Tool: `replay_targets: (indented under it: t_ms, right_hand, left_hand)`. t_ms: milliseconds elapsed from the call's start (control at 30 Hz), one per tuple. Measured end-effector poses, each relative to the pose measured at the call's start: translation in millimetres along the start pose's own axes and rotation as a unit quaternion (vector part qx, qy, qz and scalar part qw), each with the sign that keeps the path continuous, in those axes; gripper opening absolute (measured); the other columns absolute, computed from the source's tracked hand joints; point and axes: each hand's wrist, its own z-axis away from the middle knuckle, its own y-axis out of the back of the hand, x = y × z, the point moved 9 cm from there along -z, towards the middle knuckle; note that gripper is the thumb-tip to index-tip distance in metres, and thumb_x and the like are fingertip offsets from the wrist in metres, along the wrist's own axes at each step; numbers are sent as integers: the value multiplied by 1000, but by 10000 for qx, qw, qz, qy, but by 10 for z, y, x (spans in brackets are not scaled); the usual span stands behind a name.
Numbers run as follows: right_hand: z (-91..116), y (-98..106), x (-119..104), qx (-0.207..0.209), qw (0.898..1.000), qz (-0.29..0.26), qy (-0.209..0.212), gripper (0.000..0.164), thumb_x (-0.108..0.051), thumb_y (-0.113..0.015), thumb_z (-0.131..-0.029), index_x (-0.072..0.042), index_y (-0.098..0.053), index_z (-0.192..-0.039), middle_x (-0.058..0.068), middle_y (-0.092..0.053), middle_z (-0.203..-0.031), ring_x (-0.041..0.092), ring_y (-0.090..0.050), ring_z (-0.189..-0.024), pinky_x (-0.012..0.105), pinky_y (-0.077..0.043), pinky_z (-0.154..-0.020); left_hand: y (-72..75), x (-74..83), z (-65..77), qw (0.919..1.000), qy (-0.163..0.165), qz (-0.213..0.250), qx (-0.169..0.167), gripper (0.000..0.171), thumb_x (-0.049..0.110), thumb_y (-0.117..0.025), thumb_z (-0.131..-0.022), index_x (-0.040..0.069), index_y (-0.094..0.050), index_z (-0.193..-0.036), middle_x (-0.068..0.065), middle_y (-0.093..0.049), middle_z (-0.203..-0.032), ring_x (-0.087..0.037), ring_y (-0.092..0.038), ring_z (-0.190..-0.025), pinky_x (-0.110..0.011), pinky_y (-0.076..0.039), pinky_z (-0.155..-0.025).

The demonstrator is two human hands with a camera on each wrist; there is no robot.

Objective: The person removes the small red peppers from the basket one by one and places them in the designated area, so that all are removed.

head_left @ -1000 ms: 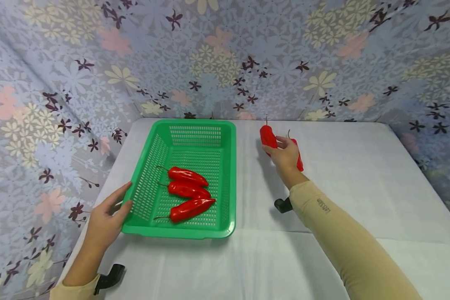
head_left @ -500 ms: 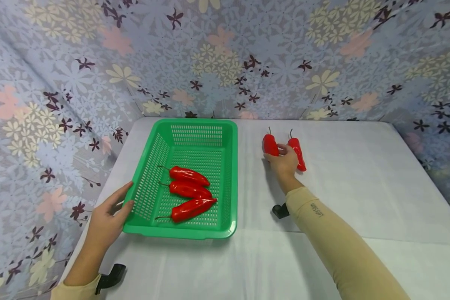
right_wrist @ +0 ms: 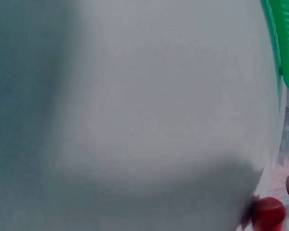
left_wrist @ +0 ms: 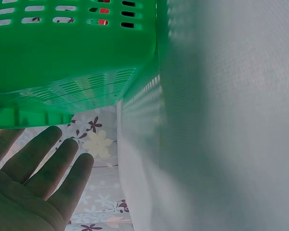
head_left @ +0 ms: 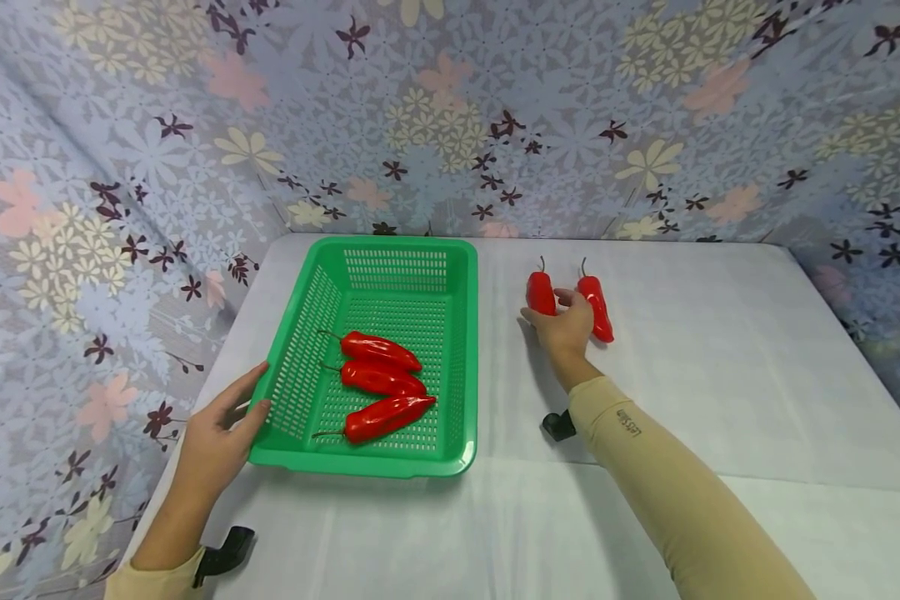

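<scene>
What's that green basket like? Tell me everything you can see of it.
The basket is bright green and shiny, seemingly plastic, rectangular with rounded corners and no lid. It has a solid rim, slotted walls and a floor full of small holes. It stands upright on the white tabletop, near the patterned backdrop. Three red peppers lie inside, with room behind them. The left hand is at its left rim, apparently touching it.
</scene>
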Motion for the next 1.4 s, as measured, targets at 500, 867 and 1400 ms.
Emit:
replay_targets:
  t_ms: [500,867,1400]
  right_hand:
    - [68,97,-268,363,9963,345,702,73,-30,-83,-84,-18,-49,-147,11,-44,-149,30,-32,-140,51,-43,-107]
    - [99,37,-515,240,9943,-349,975,82,-28,-83,-85,-17,-41,-153,3,-39,-156,23,-31,-144,40,-34,-115]
    - [183,47,-868,65,9886,-346,1461,82,-27,-85,-83,-16,-43,-153,8,-40,-153,24,-36,-139,37,-34,-115]
  left_hand:
    - [-4,-4,12,10000,35,-84,31,47,15,-64,-100,17,-56,-146,-10,-59,-140,-34,-60,-122,-45,-52,-95]
    - [-5,-17,7,9999,54,-106,41,47,16,-63,-100,17,-56,-146,-10,-59,-140,-34,-59,-122,-51,-51,-94]
    - [-5,15,9,9999,98,70,-18,48,15,-63,-100,16,-55,-147,-11,-57,-143,-36,-57,-125,-57,-48,-95]
